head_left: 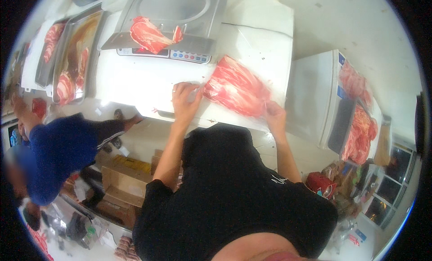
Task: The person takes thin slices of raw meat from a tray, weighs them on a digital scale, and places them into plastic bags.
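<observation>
A flat clear plastic bag of sliced raw red meat [235, 83] lies at a slant on the white worktop in front of me. My left hand [185, 101] is at its left edge, with the fingers closed on the plastic there. At the near right corner, my right hand [275, 117] pinches the plastic between thumb and fingers. Beyond the bag stands a steel weighing scale [180, 13] with a keypad along its front. A loose piece of raw meat [150, 35] hangs over the front edge of the scale's pan.
On the left, metal trays [71, 40] hold a few pieces of meat. To the right, a white chest [312, 92] carries a dark tray [342, 126] of meat and bagged meat [355, 83]. A person in blue [63, 148] bends at left, near cardboard boxes [123, 182].
</observation>
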Motion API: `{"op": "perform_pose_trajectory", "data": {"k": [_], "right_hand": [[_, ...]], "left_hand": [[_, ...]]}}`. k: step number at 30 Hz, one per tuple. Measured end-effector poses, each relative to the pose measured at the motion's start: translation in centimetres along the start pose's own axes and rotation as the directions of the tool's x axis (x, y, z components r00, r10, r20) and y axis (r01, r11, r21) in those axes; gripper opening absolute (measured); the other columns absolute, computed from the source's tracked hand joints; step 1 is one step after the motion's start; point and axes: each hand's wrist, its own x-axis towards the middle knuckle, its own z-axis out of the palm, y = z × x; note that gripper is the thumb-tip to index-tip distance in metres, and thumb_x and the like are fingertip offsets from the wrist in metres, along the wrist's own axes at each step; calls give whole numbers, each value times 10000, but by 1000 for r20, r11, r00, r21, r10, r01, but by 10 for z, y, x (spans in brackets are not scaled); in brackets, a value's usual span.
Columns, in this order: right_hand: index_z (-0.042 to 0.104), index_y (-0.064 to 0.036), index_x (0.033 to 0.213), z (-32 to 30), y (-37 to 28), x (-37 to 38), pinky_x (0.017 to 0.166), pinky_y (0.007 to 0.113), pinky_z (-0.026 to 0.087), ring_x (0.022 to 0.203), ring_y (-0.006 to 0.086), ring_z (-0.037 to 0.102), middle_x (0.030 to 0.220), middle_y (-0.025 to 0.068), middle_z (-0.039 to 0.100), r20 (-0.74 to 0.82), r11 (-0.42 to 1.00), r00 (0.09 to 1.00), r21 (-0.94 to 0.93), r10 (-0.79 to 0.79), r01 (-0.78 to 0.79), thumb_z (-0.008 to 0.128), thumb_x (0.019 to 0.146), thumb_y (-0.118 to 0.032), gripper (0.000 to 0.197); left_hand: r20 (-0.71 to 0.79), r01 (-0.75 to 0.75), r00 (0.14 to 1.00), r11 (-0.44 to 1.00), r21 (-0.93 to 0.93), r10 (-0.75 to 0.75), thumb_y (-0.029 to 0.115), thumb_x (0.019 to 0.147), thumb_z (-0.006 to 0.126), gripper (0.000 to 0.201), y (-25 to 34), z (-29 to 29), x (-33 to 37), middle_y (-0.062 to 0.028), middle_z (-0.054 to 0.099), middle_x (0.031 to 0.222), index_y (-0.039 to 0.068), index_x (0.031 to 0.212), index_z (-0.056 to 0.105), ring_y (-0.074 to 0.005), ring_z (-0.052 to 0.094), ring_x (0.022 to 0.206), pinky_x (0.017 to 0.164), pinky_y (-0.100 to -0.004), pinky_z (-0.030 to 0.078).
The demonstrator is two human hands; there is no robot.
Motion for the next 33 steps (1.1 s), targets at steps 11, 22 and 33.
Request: {"op": "perform_pose_trajectory", "data": {"k": [11,22,33], "right_hand": [[734,6,1105,1,-8,1,819,318,530,938,168,645,1057,67,692,-60,948,986,-289,-158,135,733,860,-58,253],[685,-1,1253,35,-178,88,780,229,492,881,90,613,946,9,669,-362,957,888,-51,-283,284,647,961,-61,300],[631,7,1355,339,-286,236,898,388,558,1062,290,699,1193,207,715,726,676,534,-130,-434,726,757,809,-163,586]], "left_hand": [[-4,-53,999,996,-67,52,120,774,833,174,-13,-2,3,-88,668,941,80,921,750,-310,614,943,866,-435,475],[-10,-64,998,988,-138,63,142,810,809,139,-12,-3,-2,-106,658,928,59,898,741,-326,617,926,853,-437,472],[-46,-5,999,982,-188,-4,144,842,790,120,-7,-7,0,-119,675,873,41,848,728,-334,626,887,821,-440,495]]}}
